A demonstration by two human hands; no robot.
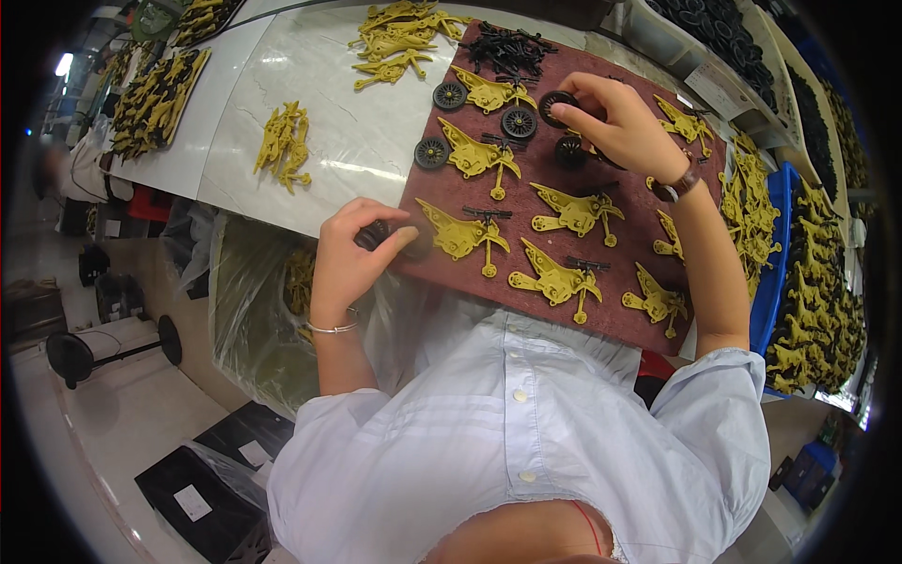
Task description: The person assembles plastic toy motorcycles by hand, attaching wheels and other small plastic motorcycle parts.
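Our fingers (584, 122) pinch black wheels (549, 110): left hand (348, 249) at the maroon mat's (631, 260) near-left corner, right hand (625, 124) above its far half. Two far-left yellow frames (470, 155) there have wheels alongside; we see others without.

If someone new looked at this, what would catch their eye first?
Probably the bright yellow parts spread over the reddish-brown mat at upper centre. Next, the right hand, over the mat's far half, pinches a black wheel, while the left hand, by its near left corner, holds a blurred dark piece. A blue tray stands out at right.
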